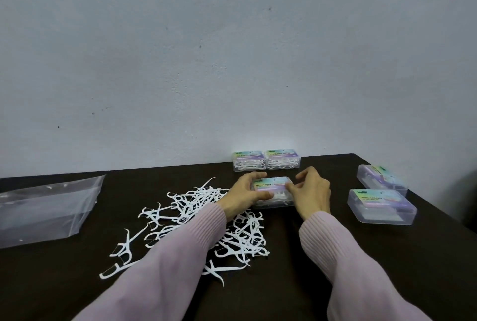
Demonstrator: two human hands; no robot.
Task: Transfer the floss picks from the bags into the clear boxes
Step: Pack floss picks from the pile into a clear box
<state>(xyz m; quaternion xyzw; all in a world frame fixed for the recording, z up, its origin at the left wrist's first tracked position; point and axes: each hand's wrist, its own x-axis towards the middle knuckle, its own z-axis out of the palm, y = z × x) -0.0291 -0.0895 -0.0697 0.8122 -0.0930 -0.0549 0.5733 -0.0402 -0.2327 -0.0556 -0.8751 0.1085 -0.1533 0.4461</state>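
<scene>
A clear box with a pastel label (pixel 274 186) lies on the dark table, white picks visible inside it. My left hand (pixel 246 191) grips its left end, thumb along the front. My right hand (pixel 311 190) holds its right end with bent fingers on the lid. A loose heap of white floss picks (pixel 196 220) spreads under and left of my left forearm. An emptied clear plastic bag (pixel 46 209) lies flat at the far left.
Two filled, closed boxes (pixel 265 161) stand side by side against the wall. Two more clear boxes (pixel 381 205) sit at the right near the table's edge, apparently without picks. The dark table (pixel 296 282) meets a pale wall behind.
</scene>
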